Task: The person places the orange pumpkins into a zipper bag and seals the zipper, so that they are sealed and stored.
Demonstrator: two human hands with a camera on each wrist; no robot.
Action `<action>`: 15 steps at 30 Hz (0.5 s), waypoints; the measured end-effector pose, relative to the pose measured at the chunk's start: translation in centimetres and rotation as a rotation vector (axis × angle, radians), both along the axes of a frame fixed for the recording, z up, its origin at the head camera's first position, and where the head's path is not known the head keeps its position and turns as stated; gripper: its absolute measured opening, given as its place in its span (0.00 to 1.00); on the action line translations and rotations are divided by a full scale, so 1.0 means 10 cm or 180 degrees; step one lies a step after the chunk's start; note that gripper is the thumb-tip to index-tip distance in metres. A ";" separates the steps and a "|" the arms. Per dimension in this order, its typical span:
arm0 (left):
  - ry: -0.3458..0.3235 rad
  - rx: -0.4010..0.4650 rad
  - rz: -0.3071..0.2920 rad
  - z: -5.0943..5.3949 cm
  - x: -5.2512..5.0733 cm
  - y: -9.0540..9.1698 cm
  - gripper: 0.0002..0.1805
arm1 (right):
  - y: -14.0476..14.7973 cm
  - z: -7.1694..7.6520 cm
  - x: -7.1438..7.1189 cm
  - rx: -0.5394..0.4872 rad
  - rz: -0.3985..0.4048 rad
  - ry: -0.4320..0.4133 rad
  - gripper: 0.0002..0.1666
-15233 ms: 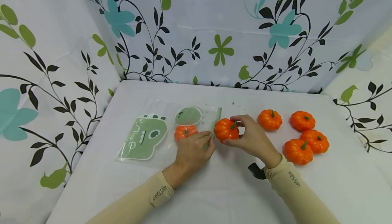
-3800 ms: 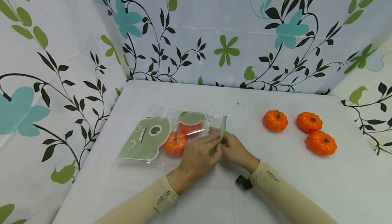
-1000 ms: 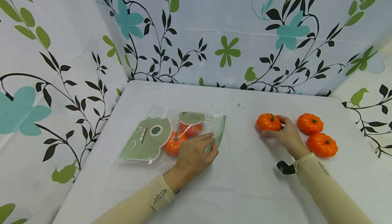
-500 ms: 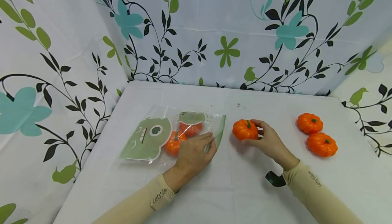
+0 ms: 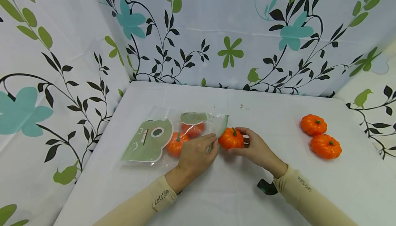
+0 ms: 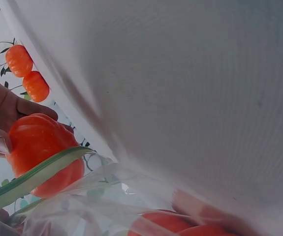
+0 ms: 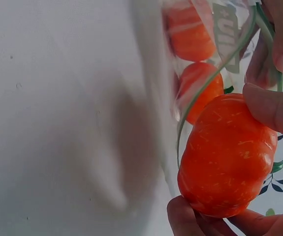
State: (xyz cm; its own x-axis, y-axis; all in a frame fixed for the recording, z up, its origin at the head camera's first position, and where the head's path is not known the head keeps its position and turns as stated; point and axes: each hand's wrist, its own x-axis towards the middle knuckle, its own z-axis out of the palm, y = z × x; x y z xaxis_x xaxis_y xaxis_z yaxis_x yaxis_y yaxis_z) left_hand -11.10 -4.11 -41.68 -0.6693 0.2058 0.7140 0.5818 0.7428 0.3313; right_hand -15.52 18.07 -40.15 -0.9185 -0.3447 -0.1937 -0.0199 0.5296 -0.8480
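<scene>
My left hand [image 5: 195, 159] pinches the upper edge of a clear plastic zip bag [image 5: 146, 142] at its green-striped mouth. Printed green dinosaur shapes mark the bag, and inside lie an orange toy pumpkin [image 5: 175, 146] and another pumpkin [image 5: 193, 130], partly behind the print. In my right hand [image 5: 256, 149] is a third orange pumpkin [image 5: 230, 138], gripped between thumb and fingers right at the bag's mouth. The right wrist view shows the held pumpkin [image 7: 227, 157] in front of the parted green rim [image 7: 220, 69]. From the left wrist, the green strip [image 6: 38, 174] crosses before it.
Two more orange pumpkins, an upper pumpkin [image 5: 313, 124] and a lower pumpkin [image 5: 326, 146], sit close together at the table's right. A white cloth covers the table [image 5: 216, 198]. Patterned curtains [image 5: 185, 30] stand behind and at both sides.
My right hand has carried a pumpkin leftward from the right side of the table to the bag's mouth. Earlier, another pumpkin went into the bag. My left hand keeps its hold on the bag.
</scene>
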 end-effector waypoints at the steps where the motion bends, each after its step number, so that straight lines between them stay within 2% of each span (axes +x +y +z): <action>1: -0.0010 0.0000 -0.0009 0.00 0.00 0.00 0.07 | -0.02 0.00 0.00 0.0001 0.0009 -0.0008 0.51; 15: -0.0039 0.0014 -0.0030 0.00 0.01 0.00 0.11 | -0.18 -0.12 0.05 -0.0166 0.0089 0.0022 0.49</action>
State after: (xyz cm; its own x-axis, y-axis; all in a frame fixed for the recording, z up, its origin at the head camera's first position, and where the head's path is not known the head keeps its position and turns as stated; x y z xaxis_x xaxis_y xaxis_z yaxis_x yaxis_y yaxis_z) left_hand -11.02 -4.13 -41.67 -0.6759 0.2091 0.7067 0.5847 0.7359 0.3415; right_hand -15.06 16.28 -41.33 -0.9096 -0.3797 -0.1685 -0.0400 0.4839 -0.8742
